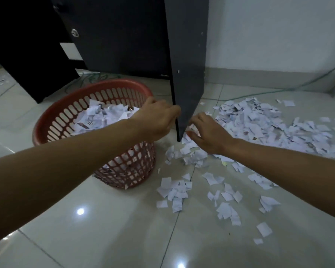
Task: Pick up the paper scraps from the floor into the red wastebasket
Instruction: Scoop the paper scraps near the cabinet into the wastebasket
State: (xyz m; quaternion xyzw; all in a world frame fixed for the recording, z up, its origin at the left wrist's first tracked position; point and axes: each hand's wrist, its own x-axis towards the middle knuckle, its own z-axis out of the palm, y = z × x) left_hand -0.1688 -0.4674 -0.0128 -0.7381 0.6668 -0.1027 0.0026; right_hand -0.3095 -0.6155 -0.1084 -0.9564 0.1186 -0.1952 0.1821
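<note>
The right hand (207,133) curls its fingers round scraps (259,122) at the foot of the dark desk panel (186,74). The left hand (159,118), fingers curled, is just beside the panel's edge; whether it holds anything I cannot tell. The red basket (52,113), part full, stands on the floor (104,229) to the left; scraps lie spread to the right.

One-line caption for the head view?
Both hands reach by a dark desk panel: left hand beside the red wastebasket, right hand over paper scraps on the floor.
</note>
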